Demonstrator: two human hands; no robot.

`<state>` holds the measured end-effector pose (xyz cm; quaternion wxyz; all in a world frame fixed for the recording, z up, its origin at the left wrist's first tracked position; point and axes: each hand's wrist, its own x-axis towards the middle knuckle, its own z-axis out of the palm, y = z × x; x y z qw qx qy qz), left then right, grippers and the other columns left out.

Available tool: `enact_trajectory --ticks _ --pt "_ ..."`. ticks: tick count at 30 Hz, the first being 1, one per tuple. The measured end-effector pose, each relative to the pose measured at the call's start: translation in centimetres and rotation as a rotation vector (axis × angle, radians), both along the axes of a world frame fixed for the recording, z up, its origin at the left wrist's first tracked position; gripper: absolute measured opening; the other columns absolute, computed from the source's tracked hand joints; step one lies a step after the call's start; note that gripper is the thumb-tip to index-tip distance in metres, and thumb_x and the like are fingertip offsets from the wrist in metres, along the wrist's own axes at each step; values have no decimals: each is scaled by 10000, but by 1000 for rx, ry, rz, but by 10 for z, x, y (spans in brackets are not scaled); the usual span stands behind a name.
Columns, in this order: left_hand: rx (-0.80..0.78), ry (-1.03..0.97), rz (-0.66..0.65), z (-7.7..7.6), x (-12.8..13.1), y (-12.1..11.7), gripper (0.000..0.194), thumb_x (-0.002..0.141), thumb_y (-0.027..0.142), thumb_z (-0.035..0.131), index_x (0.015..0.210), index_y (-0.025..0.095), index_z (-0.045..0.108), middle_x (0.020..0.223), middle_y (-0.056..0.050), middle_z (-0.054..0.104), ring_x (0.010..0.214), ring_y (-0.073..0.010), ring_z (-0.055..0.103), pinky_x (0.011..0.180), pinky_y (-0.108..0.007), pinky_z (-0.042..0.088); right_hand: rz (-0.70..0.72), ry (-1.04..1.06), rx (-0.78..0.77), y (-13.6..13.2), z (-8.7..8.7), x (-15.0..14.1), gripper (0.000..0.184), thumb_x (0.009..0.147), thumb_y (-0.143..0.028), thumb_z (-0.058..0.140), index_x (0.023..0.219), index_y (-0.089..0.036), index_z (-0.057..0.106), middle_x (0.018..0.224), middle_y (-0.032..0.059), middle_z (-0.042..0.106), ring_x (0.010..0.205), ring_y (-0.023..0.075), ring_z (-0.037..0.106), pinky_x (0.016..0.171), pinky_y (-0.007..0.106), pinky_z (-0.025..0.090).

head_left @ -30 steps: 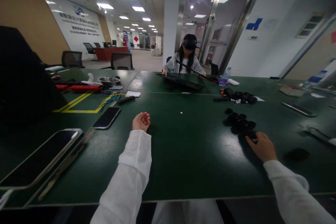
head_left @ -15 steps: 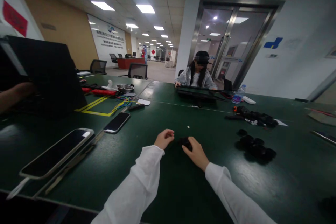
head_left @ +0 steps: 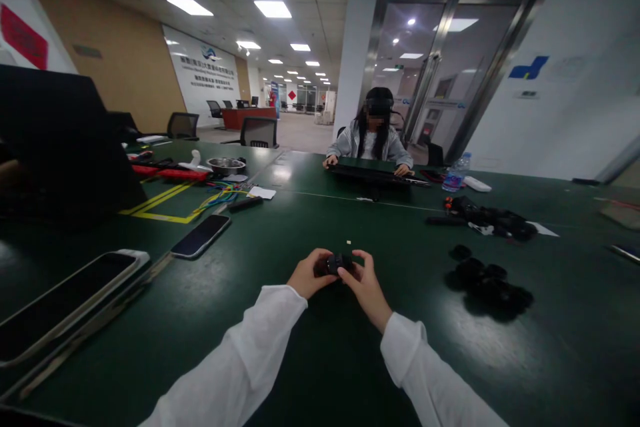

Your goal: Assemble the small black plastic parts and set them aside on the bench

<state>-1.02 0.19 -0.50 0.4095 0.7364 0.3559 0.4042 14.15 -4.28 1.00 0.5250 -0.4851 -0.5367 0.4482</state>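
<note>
Through the head camera I have both hands on one small black part (head_left: 339, 263), just above the near half of the green table (head_left: 320, 353). My left hand (head_left: 307, 275) is clamped around its left end; my right hand (head_left: 369, 285) grips the right end, thumb pressed against its near face. Taking the part as the clock's centre, a small white scrap (head_left: 349, 242) lies near at one o'clock, a pile of black parts (head_left: 493, 285) at three, a bottle (head_left: 455, 175) at two, and a phone (head_left: 201, 237) at nine. A seated person (head_left: 369, 143) faces me at twelve.
</note>
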Motion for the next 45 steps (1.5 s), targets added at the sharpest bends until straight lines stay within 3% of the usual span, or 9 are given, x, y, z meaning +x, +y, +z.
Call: enact_trajectory --ticks 5,10,16,22,29,32,37,45 --pt "-23 4 -22 -3 4 7 420 623 184 650 1021 166 516 953 -50 562 827 -168 545 754 -316 429 106 -40 -20 -1 4 13 383 726 -323 491 1083 -229 394 905 36 547 739 152 568 667 307 460" --pt "27 76 -59 3 19 5 420 604 198 667 1005 175 544 944 -48 545 793 -160 535 719 -303 433 70 -83 -55 -10 4 38 399 698 -293 525 1085 -227 453 1035 52 509 787 157 557 670 308 478" --pt "-89 -18 -106 8 34 -13 426 637 165 635 1031 195 476 982 -58 532 870 -177 527 713 -306 442 44 -219 17 -22 -3 65 373 693 -254 533 1064 -243 497 1006 42 545 867 177 546 755 354 464" --pt "-22 -16 -186 10 32 -21 399 646 106 600 1018 229 525 1158 -78 385 941 -198 497 677 -292 480 55 -281 51 -23 -2 68 342 672 -219 555 1012 -232 518 951 35 566 825 168 559 744 344 473" --pt "18 3 -192 8 34 -19 395 665 79 557 1035 207 506 1101 -60 418 983 -181 471 759 -301 460 60 -288 63 -23 -2 69 334 668 -193 563 997 -225 520 915 25 575 787 152 564 735 336 473" --pt "-55 -23 -192 7 36 -21 446 655 85 580 1067 201 453 1091 -60 455 936 -164 502 743 -294 464 64 -281 56 -24 -1 68 328 667 -193 569 991 -222 524 917 24 571 792 153 567 737 346 472" --pt "-24 32 -108 8 37 -26 369 664 172 611 1010 170 480 992 -49 513 833 -144 545 766 -320 453 74 -225 44 -24 -1 70 314 672 -196 569 982 -230 527 902 11 564 823 152 568 749 349 474" --pt "1 29 -203 16 31 -29 361 661 113 590 1001 211 519 1128 -52 384 953 -173 493 732 -306 481 130 -224 60 -23 -5 72 312 686 -211 559 992 -254 513 964 4 553 857 147 558 772 333 466"
